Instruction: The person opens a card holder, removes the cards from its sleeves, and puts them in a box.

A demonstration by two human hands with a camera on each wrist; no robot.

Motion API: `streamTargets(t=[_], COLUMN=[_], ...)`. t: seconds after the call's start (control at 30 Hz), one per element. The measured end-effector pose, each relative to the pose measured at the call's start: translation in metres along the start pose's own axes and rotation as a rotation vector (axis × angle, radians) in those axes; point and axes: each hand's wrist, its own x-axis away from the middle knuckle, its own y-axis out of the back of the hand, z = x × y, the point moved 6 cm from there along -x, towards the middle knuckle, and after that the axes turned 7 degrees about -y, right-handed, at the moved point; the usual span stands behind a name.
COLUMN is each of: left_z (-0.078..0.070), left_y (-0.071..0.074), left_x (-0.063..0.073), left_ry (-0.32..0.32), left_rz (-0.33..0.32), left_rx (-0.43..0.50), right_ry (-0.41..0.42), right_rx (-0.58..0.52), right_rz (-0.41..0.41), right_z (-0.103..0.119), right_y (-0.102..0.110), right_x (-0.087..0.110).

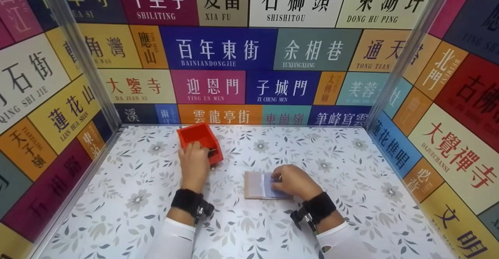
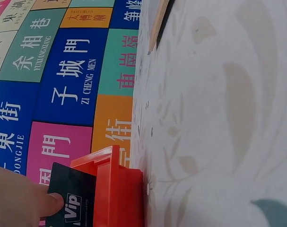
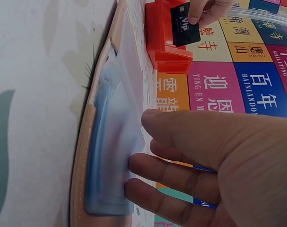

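Observation:
A black card marked "Vip" (image 2: 73, 201) is pinched by my left hand (image 1: 193, 161) at the red plastic bin (image 1: 215, 144). In the right wrist view the card (image 3: 185, 28) stands over the bin's opening. On the table a tan card holder (image 1: 247, 188) lies open, with clear plastic sleeves (image 3: 112, 156) inside. My right hand (image 1: 294, 180) is over the holder's right half. Its fingertips (image 3: 139, 163) rest at the sleeves, thumb apart from the other fingers, with nothing gripped between them.
The table (image 1: 234, 227) has a white cloth with grey flowers and leaves. Behind it stands a wall (image 1: 218, 48) of coloured panels with Chinese place names, and similar panels (image 1: 43, 134) close off both sides.

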Motion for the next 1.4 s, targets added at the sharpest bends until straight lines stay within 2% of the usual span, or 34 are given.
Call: streamTargets(t=[0.37,0.6,0.77,0.9,1.13,1.4], left_z=[0.006,0.003,0.003,0.001,-0.007,-0.021], left_y=[-0.017,-0.021,-0.023,-0.022,-0.015,-0.013], left_x=[0.007,0.008,0.010,0.009,0.002,-0.008], left_ry=[0.038,0.036,0.056,0.069,0.039,0.047], left_rz=[0.095,0.165,0.221,0.223,0.193,0.237], left_rx=[0.025,-0.008,0.000,0.025,0.031,0.023], right_ry=[0.007,-0.006,-0.016,-0.021,-0.025,-0.047], right_rx=[0.006,0.006,-0.004,-0.007,-0.024,0.006], right_rz=[0.000,0.002,0.011,0.010,0.003,0.009], right_z=[0.000,-0.001,-0.002,-0.002,-0.004,-0.009], right_y=[0.000,-0.001,-0.003,-0.003,-0.004,-0.004], right_x=[-0.001,-0.002,-0.002,-0.002,-0.002,-0.002])
